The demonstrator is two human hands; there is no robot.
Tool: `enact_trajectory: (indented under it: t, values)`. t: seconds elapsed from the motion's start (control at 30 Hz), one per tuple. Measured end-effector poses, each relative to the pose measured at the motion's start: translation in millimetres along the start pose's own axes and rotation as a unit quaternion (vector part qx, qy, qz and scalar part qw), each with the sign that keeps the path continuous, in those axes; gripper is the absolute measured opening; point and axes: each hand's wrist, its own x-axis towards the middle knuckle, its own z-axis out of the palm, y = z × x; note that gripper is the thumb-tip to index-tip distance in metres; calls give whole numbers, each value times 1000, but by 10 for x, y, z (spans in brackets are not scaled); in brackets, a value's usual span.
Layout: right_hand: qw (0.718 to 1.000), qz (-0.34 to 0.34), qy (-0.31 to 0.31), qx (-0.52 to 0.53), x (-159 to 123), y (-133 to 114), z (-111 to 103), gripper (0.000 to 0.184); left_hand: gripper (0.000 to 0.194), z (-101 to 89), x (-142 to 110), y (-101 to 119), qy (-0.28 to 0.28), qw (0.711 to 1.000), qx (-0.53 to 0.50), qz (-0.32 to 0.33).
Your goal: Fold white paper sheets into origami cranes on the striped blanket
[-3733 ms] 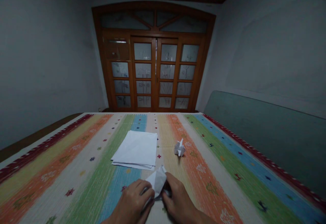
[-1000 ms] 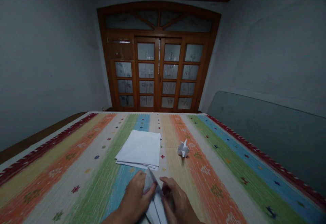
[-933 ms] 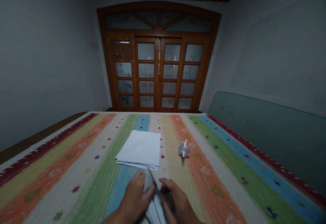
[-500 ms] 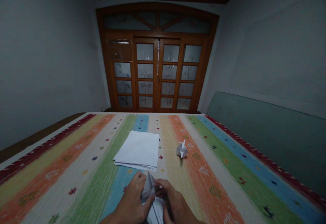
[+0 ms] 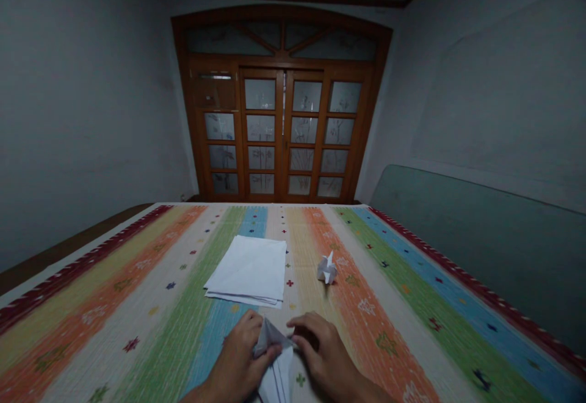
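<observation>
White folded paper [image 5: 277,378] held at 6 o'clock, pinched by left hand [image 5: 240,354]; right hand [image 5: 323,348] half-open, fingertips at paper's corner. Loose sheet stack [image 5: 247,272] at 12 o'clock. Paper figure [image 5: 326,268] at 1 o'clock. Firm, even pressure needed along crease.

The right hand [image 5: 325,348] has moved outward from the left hand [image 5: 240,351], its fingers [image 5: 300,323] now at the tip of the folded paper [image 5: 274,345].

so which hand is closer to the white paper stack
Left. The left hand is just in front of the stack of white paper, not touching it; the right hand is farther off, to its right.
</observation>
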Motion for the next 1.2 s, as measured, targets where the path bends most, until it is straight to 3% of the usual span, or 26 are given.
enact_trajectory:
  t: [0.07,0.27,0.47,0.67,0.87,1.2]
  values:
    - [999,4,-30,-22,33,-24,-40,14,5,-11,4,22,-8,1000,-4,10]
    - [997,-42,-66,-19,23,-78,-63,9,11,-2,4,35,-3,999,-17,32]
    - [994,-62,-69,-64,-39,36,-20,20,14,-41,2,20,-23,998,-16,64]
    - [970,-175,-94,-139,-61,59,-37,21,26,-285,-87,-137,-100,990,-64,76]
    - [937,-273,-139,-168,-49,41,-47,24,28,-428,-231,-241,-112,989,-20,91]
    - [922,-320,-170,-136,-44,64,-60,23,30,-531,-244,-229,-121,978,15,170]
